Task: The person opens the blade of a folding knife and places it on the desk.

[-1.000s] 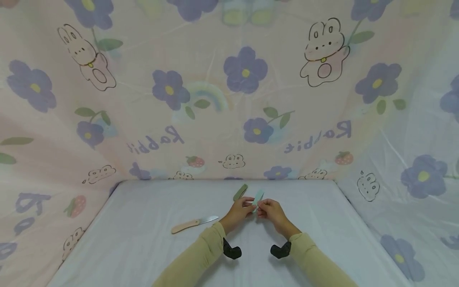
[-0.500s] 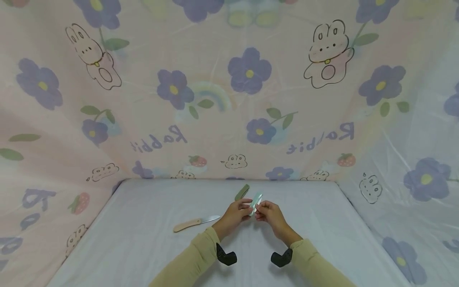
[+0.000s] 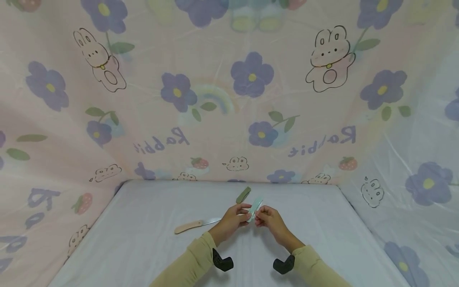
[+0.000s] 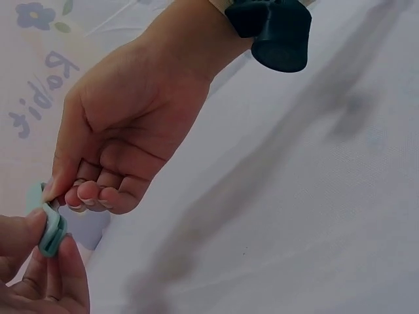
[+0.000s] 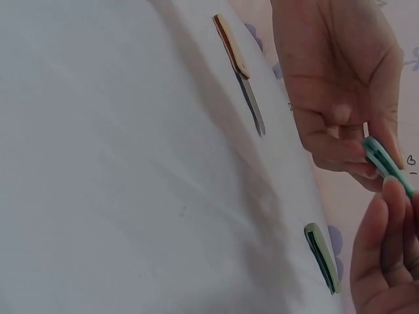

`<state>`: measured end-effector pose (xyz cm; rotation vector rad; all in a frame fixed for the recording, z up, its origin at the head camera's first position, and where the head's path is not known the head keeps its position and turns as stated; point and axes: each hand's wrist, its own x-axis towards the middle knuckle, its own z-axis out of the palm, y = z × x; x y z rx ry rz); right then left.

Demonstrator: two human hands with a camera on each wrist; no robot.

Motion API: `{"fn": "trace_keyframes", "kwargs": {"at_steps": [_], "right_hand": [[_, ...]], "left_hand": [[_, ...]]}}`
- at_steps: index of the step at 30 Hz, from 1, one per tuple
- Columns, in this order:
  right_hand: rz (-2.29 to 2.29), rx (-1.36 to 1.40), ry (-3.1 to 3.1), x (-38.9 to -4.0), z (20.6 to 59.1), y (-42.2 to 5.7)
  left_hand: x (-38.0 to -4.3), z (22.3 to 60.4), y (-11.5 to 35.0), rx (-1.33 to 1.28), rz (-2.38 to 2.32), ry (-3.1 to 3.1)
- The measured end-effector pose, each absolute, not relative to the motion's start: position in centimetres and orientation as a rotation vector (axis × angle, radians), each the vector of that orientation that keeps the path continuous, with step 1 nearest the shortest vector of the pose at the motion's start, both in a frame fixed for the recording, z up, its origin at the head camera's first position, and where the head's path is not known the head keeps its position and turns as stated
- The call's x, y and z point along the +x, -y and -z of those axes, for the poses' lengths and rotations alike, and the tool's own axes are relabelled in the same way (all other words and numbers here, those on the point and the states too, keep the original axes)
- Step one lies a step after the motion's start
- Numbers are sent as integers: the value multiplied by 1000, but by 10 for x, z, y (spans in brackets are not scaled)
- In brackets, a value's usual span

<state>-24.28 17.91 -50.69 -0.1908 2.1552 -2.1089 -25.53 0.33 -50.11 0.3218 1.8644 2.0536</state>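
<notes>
Both the left hand [image 3: 231, 220] and the right hand [image 3: 271, 219] had shifted a little toward the near edge and the left since the earlier frame, and the mint folding knife [image 3: 256, 204] had come along with them. Largest of all was the patterned curtain [image 3: 211, 131], which rose behind the far edge of the white surface [image 3: 143, 207]. Above this surface, in its far half and somewhat right of the middle, the left hand gripped the mint handle between thumb and fingers, while the right hand pinched with its fingertips at the handle's side, where a thin bright part showed, perhaps the blade. From here, I judged, the danger was for the fingers: if the pinch slipped on smooth metal, the blade could spring back quickly and cut a thumb, or the knife could drop. Among the other things, the peach-handled knife [image 3: 188, 227] lay left of the hands with its blade out, pointing toward the left hand, so a lowered wrist might meet it. The green folding knife [image 3: 243, 195] rested near the middle of the far edge, and no blade of it could be seen; both hands stood between it and the near edge, and would hinder a straight reach.
</notes>
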Motion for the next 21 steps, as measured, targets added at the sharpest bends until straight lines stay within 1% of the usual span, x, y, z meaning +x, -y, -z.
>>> {"fn": "trace_keyframes", "kwargs": {"at_steps": [8,14,21], "right_hand": [[2146,-136,-2170,-237,510,-171],[2021,-273,-2247,-233,505,-170],[2115,-356,-2175,-220,481,-164]], "left_hand": [[-253,500,0,328,-2023,-1865],[-249,497,-3,345,-2046,-1807],[-244,489,-1,315,-2107,-1718]]}}
